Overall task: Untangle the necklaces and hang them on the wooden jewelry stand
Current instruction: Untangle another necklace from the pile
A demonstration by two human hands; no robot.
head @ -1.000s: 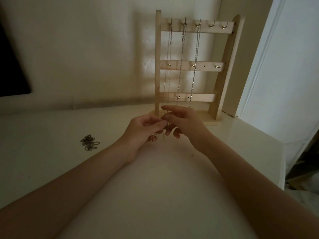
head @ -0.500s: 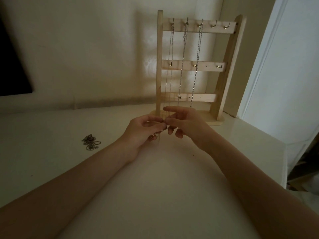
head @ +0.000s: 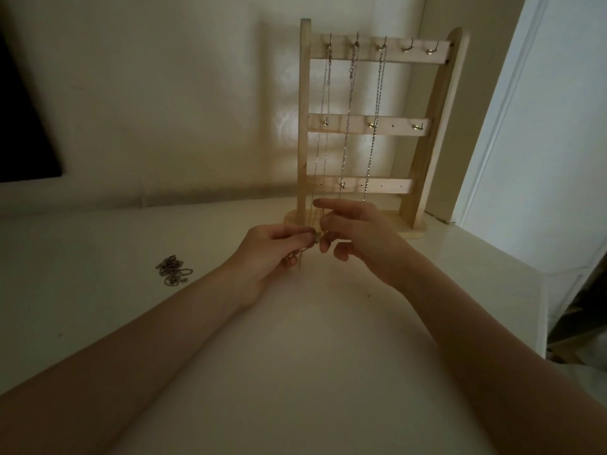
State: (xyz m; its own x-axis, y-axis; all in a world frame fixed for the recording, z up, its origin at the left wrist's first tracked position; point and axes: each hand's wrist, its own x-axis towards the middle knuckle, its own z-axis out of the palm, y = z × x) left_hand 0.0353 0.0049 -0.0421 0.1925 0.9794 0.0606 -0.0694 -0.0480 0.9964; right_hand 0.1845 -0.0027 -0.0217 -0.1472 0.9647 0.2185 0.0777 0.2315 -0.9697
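Note:
A wooden jewelry stand [head: 430, 133] with three hook rails stands at the back of the white table. Three chain necklaces hang from its top rail: a thin one [head: 323, 126] on the left hook, another [head: 348, 119], and a thicker one [head: 374, 119]. My left hand [head: 266, 254] and my right hand [head: 358, 238] meet just in front of the stand's base, both pinching the low end of the thin left necklace. The right index finger points left above the pinch. A tangled pile of chains [head: 172, 270] lies on the table to the left.
The white table [head: 295, 372] ends at a right edge near a pale door frame [head: 499, 126]. A dark screen [head: 23, 126] hangs on the left wall. Two hooks at the right of the stand's top rail carry nothing.
Both hands stay together at the chain's low end; the fingers have shifted only slightly, and the view has drifted a little.

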